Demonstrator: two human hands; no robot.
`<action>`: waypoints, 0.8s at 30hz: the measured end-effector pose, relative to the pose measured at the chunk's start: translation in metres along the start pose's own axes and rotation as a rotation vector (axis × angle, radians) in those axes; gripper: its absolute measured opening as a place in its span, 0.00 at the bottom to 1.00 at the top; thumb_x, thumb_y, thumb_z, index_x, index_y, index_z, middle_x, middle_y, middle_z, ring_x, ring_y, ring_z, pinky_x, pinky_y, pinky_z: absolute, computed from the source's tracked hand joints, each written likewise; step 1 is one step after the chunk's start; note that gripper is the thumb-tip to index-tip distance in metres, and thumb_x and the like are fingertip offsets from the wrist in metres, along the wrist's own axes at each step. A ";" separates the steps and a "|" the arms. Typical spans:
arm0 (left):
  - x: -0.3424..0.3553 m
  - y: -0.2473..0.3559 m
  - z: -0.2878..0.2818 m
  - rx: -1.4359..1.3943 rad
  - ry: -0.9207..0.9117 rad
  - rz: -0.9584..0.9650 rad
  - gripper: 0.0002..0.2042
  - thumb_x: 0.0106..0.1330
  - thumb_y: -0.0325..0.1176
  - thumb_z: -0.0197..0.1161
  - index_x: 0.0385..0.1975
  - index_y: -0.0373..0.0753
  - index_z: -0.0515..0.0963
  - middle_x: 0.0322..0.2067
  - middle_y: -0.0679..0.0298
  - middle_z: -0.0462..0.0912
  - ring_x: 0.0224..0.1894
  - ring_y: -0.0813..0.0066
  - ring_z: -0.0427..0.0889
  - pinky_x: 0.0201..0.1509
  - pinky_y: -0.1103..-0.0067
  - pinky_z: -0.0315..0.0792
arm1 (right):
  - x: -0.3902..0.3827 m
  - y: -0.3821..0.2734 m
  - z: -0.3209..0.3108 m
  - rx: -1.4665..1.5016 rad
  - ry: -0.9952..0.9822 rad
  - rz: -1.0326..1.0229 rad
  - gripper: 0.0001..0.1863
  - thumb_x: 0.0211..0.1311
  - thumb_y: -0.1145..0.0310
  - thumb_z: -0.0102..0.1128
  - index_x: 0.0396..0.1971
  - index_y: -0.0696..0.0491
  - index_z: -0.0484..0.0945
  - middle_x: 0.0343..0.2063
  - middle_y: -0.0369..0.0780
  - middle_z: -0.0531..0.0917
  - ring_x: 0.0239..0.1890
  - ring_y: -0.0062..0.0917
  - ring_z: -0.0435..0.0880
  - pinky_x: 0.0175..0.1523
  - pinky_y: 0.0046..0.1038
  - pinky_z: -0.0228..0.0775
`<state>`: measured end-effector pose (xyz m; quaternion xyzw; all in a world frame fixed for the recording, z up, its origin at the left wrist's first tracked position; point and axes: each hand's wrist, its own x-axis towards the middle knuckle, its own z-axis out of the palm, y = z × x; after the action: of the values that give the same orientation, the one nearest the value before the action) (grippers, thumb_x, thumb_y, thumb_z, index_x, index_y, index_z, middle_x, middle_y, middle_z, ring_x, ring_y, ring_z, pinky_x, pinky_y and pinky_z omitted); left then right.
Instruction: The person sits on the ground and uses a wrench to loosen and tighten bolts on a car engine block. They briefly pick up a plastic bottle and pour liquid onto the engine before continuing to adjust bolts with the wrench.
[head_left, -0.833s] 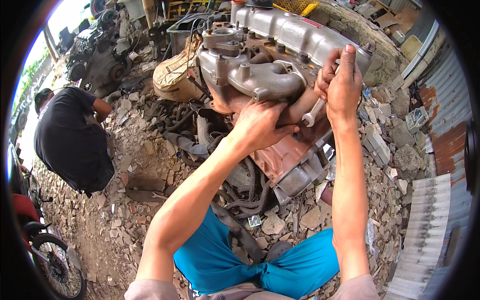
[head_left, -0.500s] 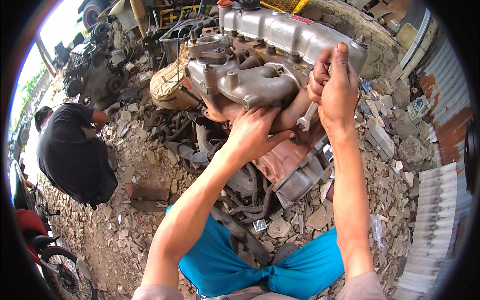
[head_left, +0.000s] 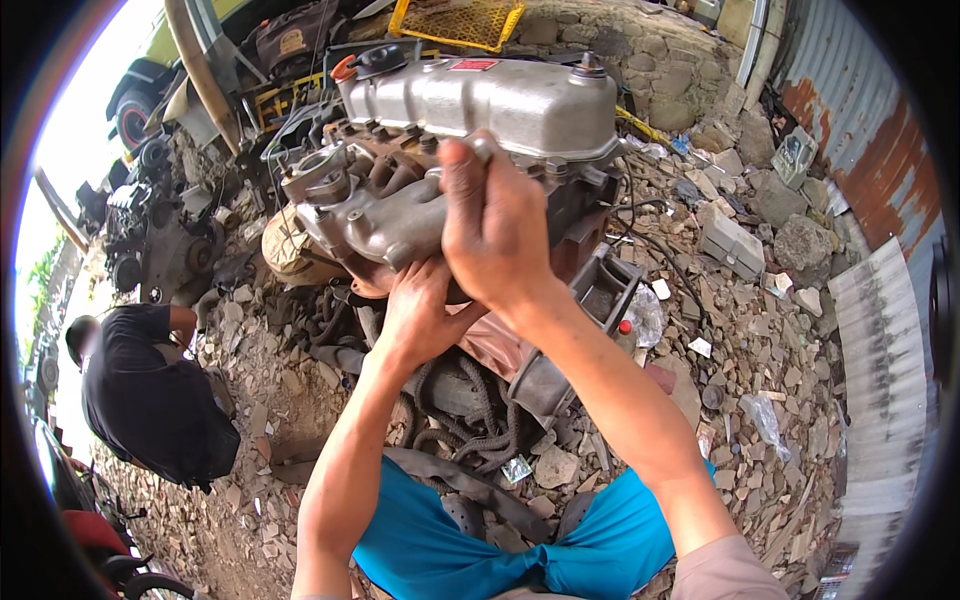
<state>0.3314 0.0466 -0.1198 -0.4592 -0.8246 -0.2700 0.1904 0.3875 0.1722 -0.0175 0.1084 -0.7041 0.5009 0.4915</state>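
A large engine stands in front of me, with a silver valve cover (head_left: 480, 100) along its top and a grey cast intake manifold (head_left: 375, 222) on its near side. My left hand (head_left: 418, 312) rests against the manifold's lower edge, thumb apart from the fingers; the fingertips are partly hidden under the casting. Over the manifold's right end, my right hand (head_left: 500, 225) is closed with the thumb up. It grips a wrench (head_left: 484, 148), of which only a small metal bit shows by the thumb; the rest is hidden behind the hand.
Black ribbed hoses (head_left: 465, 415) lie below the engine on rubble-strewn ground. A person in a black shirt (head_left: 155, 390) crouches at left. Engine parts (head_left: 165, 245) are piled behind them. Stones and a corrugated metal wall (head_left: 840, 110) stand on the right.
The view has turned to the right, so the engine sits further left. My right hand has swung left and down across the manifold, hiding the wrench. My left hand stays at the manifold.
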 end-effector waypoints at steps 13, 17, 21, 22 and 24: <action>-0.041 0.003 -0.007 -0.398 0.009 -0.302 0.27 0.52 0.40 0.70 0.49 0.32 0.74 0.44 0.46 0.79 0.47 0.48 0.77 0.50 0.62 0.71 | -0.058 -0.025 -0.007 -0.104 -0.558 -0.542 0.21 0.64 0.50 0.57 0.23 0.52 0.69 0.13 0.38 0.74 0.16 0.34 0.78 0.21 0.33 0.69; -0.027 -0.006 -0.003 -0.423 0.014 -0.284 0.26 0.52 0.42 0.70 0.48 0.33 0.74 0.42 0.46 0.80 0.46 0.48 0.78 0.49 0.62 0.71 | -0.048 -0.027 -0.016 -0.128 -0.605 -0.447 0.21 0.63 0.50 0.58 0.26 0.55 0.73 0.15 0.41 0.77 0.18 0.38 0.80 0.23 0.35 0.70; -0.001 -0.012 0.011 -0.392 -0.015 -0.205 0.26 0.53 0.43 0.71 0.48 0.33 0.75 0.41 0.46 0.80 0.44 0.49 0.79 0.47 0.62 0.72 | -0.012 -0.016 -0.047 -0.227 -0.622 -0.245 0.18 0.64 0.53 0.55 0.28 0.54 0.76 0.16 0.46 0.81 0.23 0.42 0.83 0.29 0.40 0.74; 0.007 -0.002 0.010 -0.262 -0.014 -0.149 0.26 0.53 0.43 0.71 0.47 0.33 0.75 0.40 0.46 0.80 0.44 0.49 0.79 0.47 0.62 0.72 | -0.003 0.000 -0.054 -0.098 -0.510 -0.240 0.17 0.63 0.54 0.57 0.27 0.54 0.77 0.14 0.44 0.80 0.20 0.38 0.83 0.27 0.35 0.74; 0.011 0.019 -0.001 0.052 0.083 -0.096 0.31 0.49 0.51 0.73 0.46 0.32 0.76 0.39 0.47 0.81 0.44 0.49 0.79 0.48 0.62 0.72 | 0.019 -0.009 -0.082 -0.038 -0.514 0.133 0.23 0.66 0.48 0.55 0.27 0.54 0.79 0.11 0.39 0.80 0.15 0.24 0.82 0.25 0.27 0.71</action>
<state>0.3420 0.0612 -0.1074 -0.4023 -0.8439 -0.2760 0.2231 0.4322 0.2409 0.0046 0.1763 -0.8206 0.4748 0.2648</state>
